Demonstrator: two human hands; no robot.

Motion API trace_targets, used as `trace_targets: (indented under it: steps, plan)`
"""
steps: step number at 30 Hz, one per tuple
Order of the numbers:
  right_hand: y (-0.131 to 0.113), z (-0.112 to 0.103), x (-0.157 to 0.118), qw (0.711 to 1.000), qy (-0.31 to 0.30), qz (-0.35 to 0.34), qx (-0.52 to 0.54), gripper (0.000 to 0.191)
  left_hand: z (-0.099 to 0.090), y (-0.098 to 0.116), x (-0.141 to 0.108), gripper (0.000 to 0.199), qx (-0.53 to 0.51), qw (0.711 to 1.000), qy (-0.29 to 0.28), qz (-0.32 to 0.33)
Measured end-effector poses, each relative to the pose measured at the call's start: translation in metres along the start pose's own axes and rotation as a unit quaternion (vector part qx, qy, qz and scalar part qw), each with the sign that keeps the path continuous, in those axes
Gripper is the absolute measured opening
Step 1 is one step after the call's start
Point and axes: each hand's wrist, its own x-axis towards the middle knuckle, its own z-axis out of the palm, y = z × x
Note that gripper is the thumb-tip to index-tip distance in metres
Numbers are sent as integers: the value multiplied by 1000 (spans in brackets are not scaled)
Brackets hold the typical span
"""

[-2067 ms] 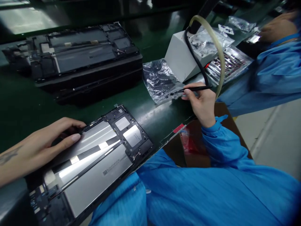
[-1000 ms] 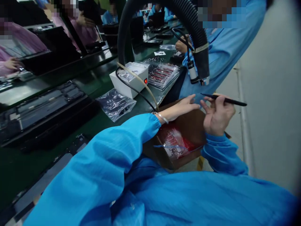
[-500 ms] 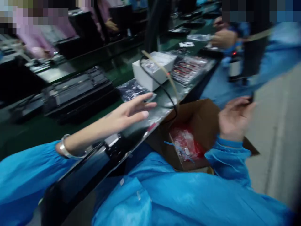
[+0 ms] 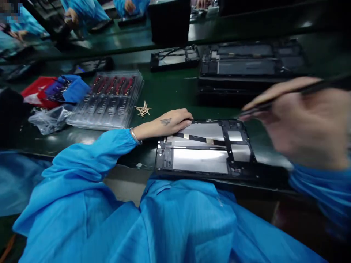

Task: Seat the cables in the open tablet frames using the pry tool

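An opened tablet casing (image 4: 200, 160), black-framed with silver panels and a dark ribbon cable across it, lies at the front of the green bench. My left hand (image 4: 170, 123) grips its far left edge, fingers together and thumb over the frame. Above the casing's right end, my right hand (image 4: 304, 124) is closed around a dark, slim tool (image 4: 264, 106), blurred by motion. The tool's tip points toward the casing's far right corner; whether it touches I cannot tell.
Stacked clear trays (image 4: 109, 98) of small red and black parts stand left, near a blue bin (image 4: 75, 88), a red bin (image 4: 41, 86) and a plastic bag (image 4: 51, 118). Tan strips (image 4: 143, 109) lie closer. Stacked casings (image 4: 246, 69) sit behind. Co-workers' hands (image 4: 71, 16) show across the bench.
The view has swung round to the casing on the bench. My left hand, spread in the air before, now lies on the casing. My right hand has come from above a cardboard box to the bench.
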Motion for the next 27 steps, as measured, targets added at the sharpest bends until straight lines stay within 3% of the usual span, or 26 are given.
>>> trace_targets:
  steps: [2,5,12,21,27]
  plan:
    - [12,23,17,998,-50,18,-12,20,10,-1,-1,36,-20,999,31,20]
    - [32,39,23,993,-77,58,-71,19,14,-4,-2,36,-39,998,21,43]
    - [31,35,15,980,-99,131,-110,20,10,1,-2,33,-54,998,-7,30]
    - [26,35,18,965,-142,84,-203,16,6,6,-2,34,-59,998,-15,15]
    - [23,36,19,965,-145,106,-189,18,8,3,-2,34,-54,998,-3,28]
